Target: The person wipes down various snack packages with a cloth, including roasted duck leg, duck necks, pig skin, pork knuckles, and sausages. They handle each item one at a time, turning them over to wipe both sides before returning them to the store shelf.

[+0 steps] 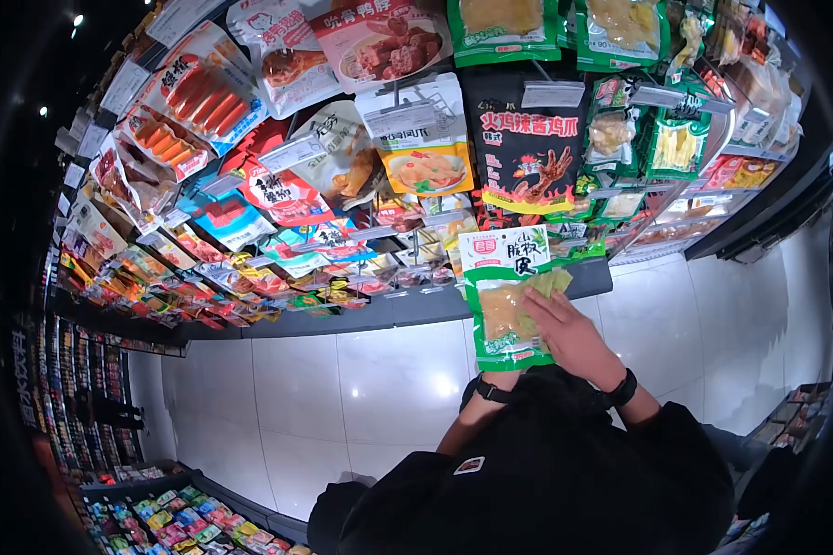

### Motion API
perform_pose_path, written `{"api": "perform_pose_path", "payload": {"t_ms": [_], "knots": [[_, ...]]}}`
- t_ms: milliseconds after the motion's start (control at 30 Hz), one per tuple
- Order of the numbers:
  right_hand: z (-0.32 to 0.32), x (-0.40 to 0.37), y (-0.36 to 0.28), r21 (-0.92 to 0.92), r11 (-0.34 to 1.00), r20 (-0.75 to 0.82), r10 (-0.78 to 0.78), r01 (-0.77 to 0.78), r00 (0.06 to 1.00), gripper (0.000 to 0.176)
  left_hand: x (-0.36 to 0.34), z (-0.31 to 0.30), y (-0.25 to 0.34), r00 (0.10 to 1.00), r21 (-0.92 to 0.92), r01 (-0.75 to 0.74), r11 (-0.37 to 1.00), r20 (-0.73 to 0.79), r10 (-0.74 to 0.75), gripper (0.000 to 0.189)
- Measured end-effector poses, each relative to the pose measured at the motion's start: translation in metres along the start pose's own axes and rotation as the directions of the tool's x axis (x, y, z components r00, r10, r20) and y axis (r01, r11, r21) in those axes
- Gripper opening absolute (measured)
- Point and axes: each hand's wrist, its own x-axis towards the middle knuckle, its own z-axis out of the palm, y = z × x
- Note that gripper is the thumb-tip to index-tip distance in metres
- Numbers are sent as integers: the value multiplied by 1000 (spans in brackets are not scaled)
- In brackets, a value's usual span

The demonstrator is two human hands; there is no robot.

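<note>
A green and white snack bag with a clear window showing pale, yellowish food is held up in front of my body, below the shelf front. My left hand supports it from behind and below; the bag hides its fingers, and a dark watch band shows at the wrist. Across the lower right of the bag's front lies my right hand, its fingers stretched out flat against the plastic. A dark band circles this wrist too. Just behind the bag hangs a black snack pouch with a chicken-foot picture.
A curved display rack carries many hanging packets with price tags. Green packets hang at the right, sausage packs at the upper left. Pale floor tiles lie below. A bin of small packets stands at the lower left.
</note>
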Motion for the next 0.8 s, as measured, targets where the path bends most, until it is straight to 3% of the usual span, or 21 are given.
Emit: {"api": "perform_pose_path", "payload": {"t_ms": [67, 200, 300, 433, 533, 600, 633, 700, 733, 800], "knots": [[-7, -10, -11, 5, 996, 105, -90, 90, 990, 52, 4, 0, -2, 1000, 5, 11, 1000, 2, -11, 57], [-15, -9, -1, -6, 994, 121, -109, 110, 987, 53, 11, 1, -2, 1000, 15, 13, 1000, 5, -13, 57], [-21, 12, 11, -86, 995, 41, 49, -45, 998, 53, 16, 4, -2, 1000, 12, 3, 1000, 13, -3, 58], [-12, 17, 15, -143, 990, 16, -14, 16, 1000, 56, 23, 10, 1, 1000, 22, -7, 1000, 25, 6, 58], [-13, 15, 3, -232, 967, 37, -95, 101, 995, 63, 28, 10, 0, 999, 13, -20, 1000, 27, 20, 58], [-11, 19, 3, -93, 956, 158, -260, 277, 953, 64, 32, 13, 2, 999, 15, -30, 999, 31, 30, 58], [-10, 22, 5, -87, 955, 162, -266, 282, 950, 64, 34, 14, 3, 999, 20, -31, 999, 30, 31, 58], [-9, 33, 10, -14, 878, 203, -466, 479, 861, 61, 34, 11, 2, 999, 22, -32, 999, 29, 31, 58], [-12, 42, 15, -10, 875, 202, -472, 484, 858, 61, 34, 11, 3, 999, 25, -38, 999, 28, 38, 58], [-19, 57, 25, -55, 942, 132, -323, 332, 937, 57, 33, 13, 3, 999, 25, -47, 999, 21, 46, 58]]}}
